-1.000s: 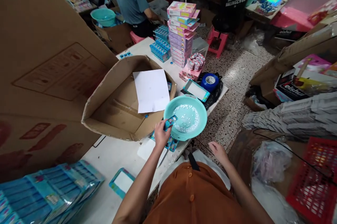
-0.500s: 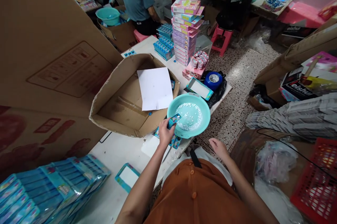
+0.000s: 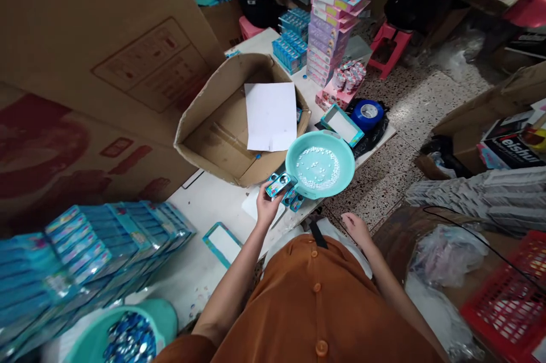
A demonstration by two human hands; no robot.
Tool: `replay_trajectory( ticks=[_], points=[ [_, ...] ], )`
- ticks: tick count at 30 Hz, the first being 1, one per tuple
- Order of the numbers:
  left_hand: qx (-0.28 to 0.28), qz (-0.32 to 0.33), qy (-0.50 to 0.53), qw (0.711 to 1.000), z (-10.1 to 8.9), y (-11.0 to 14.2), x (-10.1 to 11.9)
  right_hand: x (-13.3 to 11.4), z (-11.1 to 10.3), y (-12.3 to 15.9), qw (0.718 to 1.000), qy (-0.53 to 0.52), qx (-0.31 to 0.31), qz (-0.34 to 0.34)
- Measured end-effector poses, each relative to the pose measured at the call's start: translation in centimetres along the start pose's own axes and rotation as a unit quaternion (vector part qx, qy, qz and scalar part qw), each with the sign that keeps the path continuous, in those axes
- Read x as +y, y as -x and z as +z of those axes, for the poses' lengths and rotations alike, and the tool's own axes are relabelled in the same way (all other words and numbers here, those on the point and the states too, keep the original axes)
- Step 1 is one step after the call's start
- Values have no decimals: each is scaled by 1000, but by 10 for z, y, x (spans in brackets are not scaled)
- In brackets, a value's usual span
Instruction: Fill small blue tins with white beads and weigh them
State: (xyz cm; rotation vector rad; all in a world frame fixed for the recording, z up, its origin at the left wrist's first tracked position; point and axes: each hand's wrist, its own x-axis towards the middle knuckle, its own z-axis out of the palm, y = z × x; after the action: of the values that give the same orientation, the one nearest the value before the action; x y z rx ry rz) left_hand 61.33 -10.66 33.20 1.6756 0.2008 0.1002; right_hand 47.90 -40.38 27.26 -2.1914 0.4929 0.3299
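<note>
My left hand (image 3: 267, 206) is closed around a small blue box (image 3: 280, 184) with a round shiny spot on its face, held tilted at the near left rim of a turquoise bowl (image 3: 348, 165). White bits (image 3: 318, 166) lie in the bowl, mostly in a ring. Just below the held box, several similar little blue boxes (image 3: 294, 201) rest on the table. My right hand (image 3: 357, 229) hovers by my lap, apart from the bowl, its fingers curled together; whatever they hold, if anything, is too small to make out.
A cut-down carton (image 3: 213, 147) with a white sheet (image 3: 272, 116) stands left of the bowl. Behind are stacked pink boxes (image 3: 330, 27) and blue tape (image 3: 367, 115). Blue packs (image 3: 119, 238) and a tub of blue shiny pieces (image 3: 130, 337) are at left. Co-workers sit beyond.
My left hand has drawn the blue box back from over the bowl and turned its face upward. The view has shifted, bringing the tub at lower left into sight. My right hand stays by my lap.
</note>
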Motion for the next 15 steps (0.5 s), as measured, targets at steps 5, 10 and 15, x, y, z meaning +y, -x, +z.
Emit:
replay_trajectory(
  ticks=[5, 10, 15],
  points=[
    [107, -37, -1, 994, -54, 21, -30, -11, 5, 1, 1000, -27, 3, -12],
    [181, -83, -48, 979, -97, 43, -73, -11, 18, 7, 999, -46, -6, -18],
    [189, -86, -147, 967, -109, 45, -103, -10, 30, 17, 999, -46, -21, -4]
  ],
)
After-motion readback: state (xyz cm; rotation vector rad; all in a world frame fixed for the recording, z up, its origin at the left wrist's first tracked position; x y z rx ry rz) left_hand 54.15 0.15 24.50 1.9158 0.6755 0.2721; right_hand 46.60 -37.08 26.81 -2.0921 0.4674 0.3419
